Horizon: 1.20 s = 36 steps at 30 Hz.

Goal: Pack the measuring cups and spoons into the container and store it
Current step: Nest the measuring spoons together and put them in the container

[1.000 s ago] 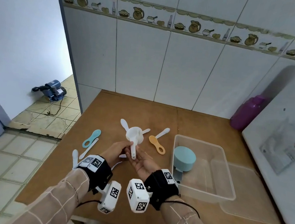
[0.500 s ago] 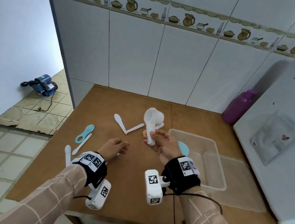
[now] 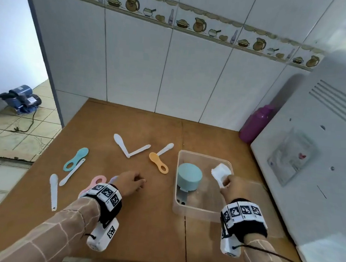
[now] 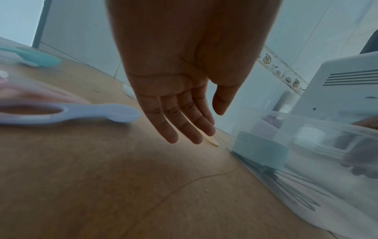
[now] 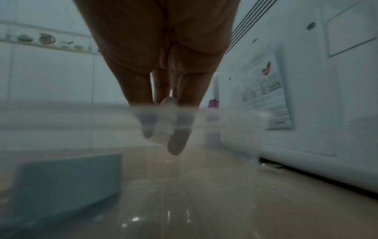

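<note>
My right hand (image 3: 227, 182) pinches the handle of a white measuring cup (image 3: 219, 171) and holds it inside the clear plastic container (image 3: 179, 207), on its right side. A teal measuring cup (image 3: 189, 177) lies upside down in the container's left half. My left hand (image 3: 136, 183) hovers over the wooden table with relaxed fingers (image 4: 184, 126) and holds nothing. Loose spoons lie on the table: an orange one (image 3: 158, 162), a teal one (image 3: 75, 159), several white ones (image 3: 124, 145), and a pink one (image 3: 97, 181) and a lilac one (image 4: 71, 111) near my left wrist.
The container's clear lid (image 3: 266, 201) lies flat to the right of it, against a white appliance (image 3: 322, 154). A purple bottle (image 3: 256, 123) stands in the back right corner. The table's left edge drops to a tiled floor with a blue machine (image 3: 18, 98).
My right hand has carried the white cup from above the table's middle to the right and down into the container. My left hand let go of it and stayed near the table's middle.
</note>
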Tool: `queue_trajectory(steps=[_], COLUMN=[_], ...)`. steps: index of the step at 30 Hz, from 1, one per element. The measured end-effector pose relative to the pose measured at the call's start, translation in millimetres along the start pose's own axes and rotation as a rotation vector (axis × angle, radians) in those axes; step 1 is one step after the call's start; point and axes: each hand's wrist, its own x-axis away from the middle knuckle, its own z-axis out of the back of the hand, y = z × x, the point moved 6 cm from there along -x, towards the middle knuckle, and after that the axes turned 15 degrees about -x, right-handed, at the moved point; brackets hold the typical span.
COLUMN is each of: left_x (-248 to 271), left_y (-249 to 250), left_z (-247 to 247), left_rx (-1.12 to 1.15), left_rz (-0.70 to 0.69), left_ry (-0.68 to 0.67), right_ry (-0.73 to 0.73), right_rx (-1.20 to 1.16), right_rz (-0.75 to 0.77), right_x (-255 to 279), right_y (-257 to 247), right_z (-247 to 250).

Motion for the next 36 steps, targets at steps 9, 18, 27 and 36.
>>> queue_trajectory(steps=[9,18,27,36], left_x=[-3.0,0.5,5.8,13.1], left_y=[2.8,1.9,3.9,7.9], left_z=[-11.1,-15.0,-15.1,-11.4], left_rx=[-0.006,-0.097,-0.074,-0.067], left_rz=[-0.002,-0.020,-0.046,-0.054], left_ry=[-0.001,-0.015,-0.016,-0.017], right_ry=[-0.177,-0.188,-0.227,-0.193], right_rx=[0.129,0.173,0.208,0.157], right_rz=[0.026,0.015,-0.022,-0.035], right_x=[-10.8,4.4,10.0,-6.3], right_y=[-9.6,-0.7,0.8,13.6], right_z=[-29.7,-35.5,-33.8,-47.3])
